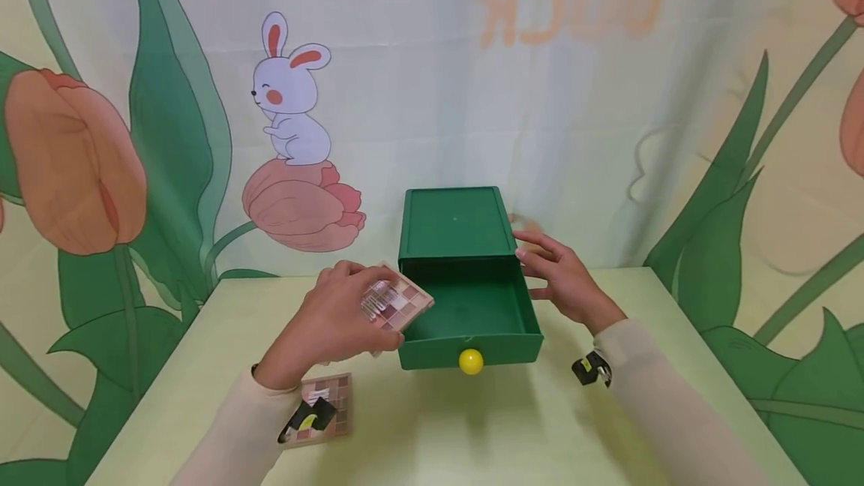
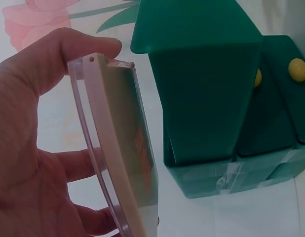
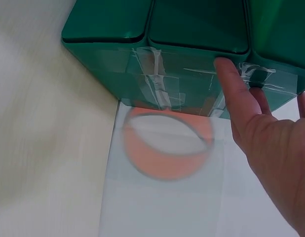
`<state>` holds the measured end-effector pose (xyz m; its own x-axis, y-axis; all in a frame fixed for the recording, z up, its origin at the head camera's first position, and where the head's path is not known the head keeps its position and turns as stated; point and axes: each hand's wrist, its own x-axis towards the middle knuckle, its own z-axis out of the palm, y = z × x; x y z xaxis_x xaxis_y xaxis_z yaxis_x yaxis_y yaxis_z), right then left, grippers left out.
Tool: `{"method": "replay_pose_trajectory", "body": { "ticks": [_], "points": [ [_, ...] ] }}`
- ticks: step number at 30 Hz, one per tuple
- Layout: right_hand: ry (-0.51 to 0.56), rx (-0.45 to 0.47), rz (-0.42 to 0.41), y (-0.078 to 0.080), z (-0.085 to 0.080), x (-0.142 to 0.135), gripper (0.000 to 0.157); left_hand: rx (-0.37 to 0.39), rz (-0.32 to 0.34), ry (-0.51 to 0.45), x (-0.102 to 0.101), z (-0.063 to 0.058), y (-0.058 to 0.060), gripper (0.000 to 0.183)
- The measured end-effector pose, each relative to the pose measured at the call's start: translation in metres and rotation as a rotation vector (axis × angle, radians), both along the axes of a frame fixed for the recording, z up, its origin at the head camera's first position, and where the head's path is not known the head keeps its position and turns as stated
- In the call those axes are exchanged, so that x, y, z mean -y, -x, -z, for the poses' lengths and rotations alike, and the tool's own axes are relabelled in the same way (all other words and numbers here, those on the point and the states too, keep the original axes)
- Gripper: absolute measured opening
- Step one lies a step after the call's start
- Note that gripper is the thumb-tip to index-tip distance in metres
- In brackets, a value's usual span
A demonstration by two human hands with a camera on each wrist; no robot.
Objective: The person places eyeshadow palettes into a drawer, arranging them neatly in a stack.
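My left hand [image 1: 334, 321] grips an eyeshadow palette [image 1: 407, 307] by its edges, its clear lid and pans showing in the head view. The palette is tilted, with one corner over the left rim of the pulled-out top drawer [image 1: 432, 355]. That drawer is green with a round yellow knob [image 1: 471, 361], and its visible floor is bare. The green drawer cabinet [image 1: 457, 222] stands behind it. Against the cabinet's right side rest the extended fingers of my right hand [image 1: 567, 283]; in the right wrist view a fingertip [image 3: 224, 64] touches the taped side wall.
Another eyeshadow palette [image 1: 340, 405] lies on the pale table [image 1: 472, 441], partly under my left wrist. Lower drawers with yellow knobs [image 2: 298, 70] show in the left wrist view, pushed in. A printed curtain [image 1: 432, 81] hangs behind the cabinet.
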<state>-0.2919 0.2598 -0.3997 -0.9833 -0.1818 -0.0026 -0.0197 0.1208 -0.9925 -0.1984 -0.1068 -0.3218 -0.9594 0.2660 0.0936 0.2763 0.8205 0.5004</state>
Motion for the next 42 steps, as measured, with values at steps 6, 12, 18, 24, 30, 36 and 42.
{"method": "replay_pose_trajectory", "body": {
  "ticks": [6, 12, 18, 24, 30, 36, 42],
  "points": [
    [0.001, 0.001, -0.008, 0.000, 0.000, 0.000, 0.062, -0.003, 0.046, -0.003, -0.014, -0.005, 0.013, 0.077],
    [0.001, -0.005, -0.003, 0.001, 0.000, 0.001, 0.062, 0.004, 0.164, -0.007, -0.030, -0.008, 0.027, 0.076],
    [0.006, -0.003, -0.005, 0.002, -0.001, 0.002, 0.061, -0.014, 0.284, 0.028, -0.045, -0.008, 0.044, 0.078],
    [0.002, 0.009, 0.000, 0.001, 0.000, 0.001, 0.060, 0.016, 0.399, 0.073, -0.059, -0.007, 0.053, 0.080],
    [0.004, 0.009, 0.001, 0.001, 0.000, 0.000, 0.060, 0.057, 0.474, 0.086, -0.068, -0.006, 0.058, 0.082],
    [0.005, 0.016, 0.005, 0.003, 0.001, -0.001, 0.060, 0.064, 0.508, 0.135, -0.075, -0.002, 0.061, 0.083],
    [0.001, 0.008, 0.000, 0.003, 0.002, -0.001, 0.060, 0.060, 0.556, 0.157, -0.081, -0.003, 0.062, 0.086]
  ]
}}
